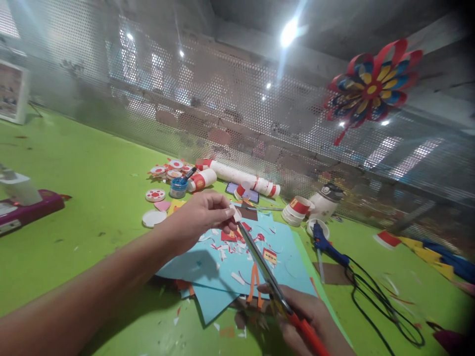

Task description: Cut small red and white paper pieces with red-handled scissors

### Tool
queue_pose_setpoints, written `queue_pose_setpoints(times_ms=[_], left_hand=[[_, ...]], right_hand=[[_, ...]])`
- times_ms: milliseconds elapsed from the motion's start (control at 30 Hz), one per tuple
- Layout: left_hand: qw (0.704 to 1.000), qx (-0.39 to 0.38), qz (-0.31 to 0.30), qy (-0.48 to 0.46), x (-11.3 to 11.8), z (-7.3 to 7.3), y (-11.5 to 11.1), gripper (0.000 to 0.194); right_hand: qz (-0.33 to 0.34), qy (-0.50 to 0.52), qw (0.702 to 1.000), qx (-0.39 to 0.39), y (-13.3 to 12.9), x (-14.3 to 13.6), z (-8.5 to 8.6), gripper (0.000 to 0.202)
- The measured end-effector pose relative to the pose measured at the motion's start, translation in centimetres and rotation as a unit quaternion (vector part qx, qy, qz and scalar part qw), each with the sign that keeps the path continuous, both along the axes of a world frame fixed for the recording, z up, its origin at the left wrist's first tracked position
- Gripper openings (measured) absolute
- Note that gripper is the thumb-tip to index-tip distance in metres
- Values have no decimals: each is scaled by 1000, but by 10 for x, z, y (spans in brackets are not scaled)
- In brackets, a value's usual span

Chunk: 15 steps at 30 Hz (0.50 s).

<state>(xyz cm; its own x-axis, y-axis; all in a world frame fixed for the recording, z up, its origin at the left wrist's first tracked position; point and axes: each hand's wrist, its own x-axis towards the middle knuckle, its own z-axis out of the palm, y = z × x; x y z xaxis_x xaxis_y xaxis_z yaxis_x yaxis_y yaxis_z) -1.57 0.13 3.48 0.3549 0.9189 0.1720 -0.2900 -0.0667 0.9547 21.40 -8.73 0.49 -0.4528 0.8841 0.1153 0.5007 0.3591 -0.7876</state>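
My left hand point(204, 213) pinches a small white paper piece point(236, 213) between thumb and fingertips, above the blue paper sheets point(293, 252). My right hand point(315, 314) is wrapped around the red handle of a pair of scissors point(264, 267). The long metal blades point up and away, with their tips touching or just beside the white piece. Beneath my hands, red and white paper scraps point(224, 249) lie scattered over the blue sheets. An orange paper strip point(254, 284) lies beside the blades. Part of my right hand's grip is hidden.
A blue glue gun point(326, 242) with a looped black cord rests at right. Behind stand paper cups point(297, 210), a long white roll point(237, 175), a blue jar point(178, 188) and red-white discs point(155, 196). A purple power strip point(48, 205) sits left on the green table point(92, 212).
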Motion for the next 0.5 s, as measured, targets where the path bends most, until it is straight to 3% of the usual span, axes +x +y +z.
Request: queue_pose_setpoints(times_ms=[500], left_hand=[[999, 17, 8, 36, 0, -1, 1, 11]], right_hand=[[-18, -7, 1000, 5, 1, -1, -2, 30]])
